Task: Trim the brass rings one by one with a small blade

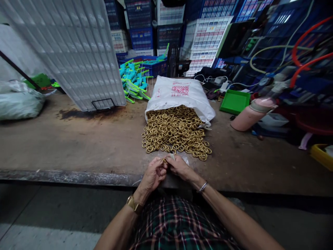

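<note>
My left hand point(154, 173) is closed, its thumb and fingertips pinching a small brass-coloured ring point(164, 160) near the table's front edge. Close against it, my right hand point(179, 166) is closed on a small flat tool point(172, 156) with a pale body and a dark tip. The tool's kind is too small to make out. Just beyond both hands lies a heap of brass-coloured rings point(174, 132), spilling from the mouth of a white woven sack point(161, 88) with red print. Fingers partly hide the held ring.
A brown worktable point(104, 149) spans the view. On the left stands a tall ribbed translucent panel point(85, 52). Behind are green-and-blue plastic pieces point(135, 81) and stacked crates point(142, 36). On the right are a green tray point(235, 101), a pink bottle point(249, 116) and red hoses point(307, 66).
</note>
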`<action>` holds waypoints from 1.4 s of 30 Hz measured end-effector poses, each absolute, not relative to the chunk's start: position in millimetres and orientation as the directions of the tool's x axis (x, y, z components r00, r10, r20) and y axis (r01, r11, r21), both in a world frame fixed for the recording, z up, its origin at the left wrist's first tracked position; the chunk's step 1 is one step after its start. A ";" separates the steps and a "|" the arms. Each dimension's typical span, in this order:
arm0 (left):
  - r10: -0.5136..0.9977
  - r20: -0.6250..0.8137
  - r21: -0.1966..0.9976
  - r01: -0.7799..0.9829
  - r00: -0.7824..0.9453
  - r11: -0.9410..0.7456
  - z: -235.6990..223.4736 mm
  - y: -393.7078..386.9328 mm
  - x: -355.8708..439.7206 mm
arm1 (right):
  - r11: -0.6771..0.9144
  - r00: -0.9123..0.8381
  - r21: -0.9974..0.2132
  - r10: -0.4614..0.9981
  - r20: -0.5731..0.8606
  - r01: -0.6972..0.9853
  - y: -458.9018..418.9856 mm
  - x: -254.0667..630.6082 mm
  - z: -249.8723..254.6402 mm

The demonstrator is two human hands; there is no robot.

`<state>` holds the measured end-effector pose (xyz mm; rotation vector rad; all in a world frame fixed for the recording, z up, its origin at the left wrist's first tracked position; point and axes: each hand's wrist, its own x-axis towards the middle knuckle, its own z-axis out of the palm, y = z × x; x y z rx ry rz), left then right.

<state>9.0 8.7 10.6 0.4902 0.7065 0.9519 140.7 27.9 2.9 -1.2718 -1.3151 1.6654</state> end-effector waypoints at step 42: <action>0.938 -0.259 0.949 -0.117 0.232 0.292 0.8 5.2 15.0 | -0.114 -0.126 -0.947 0.979 -0.158 0.301 32.9 143.8 -1.3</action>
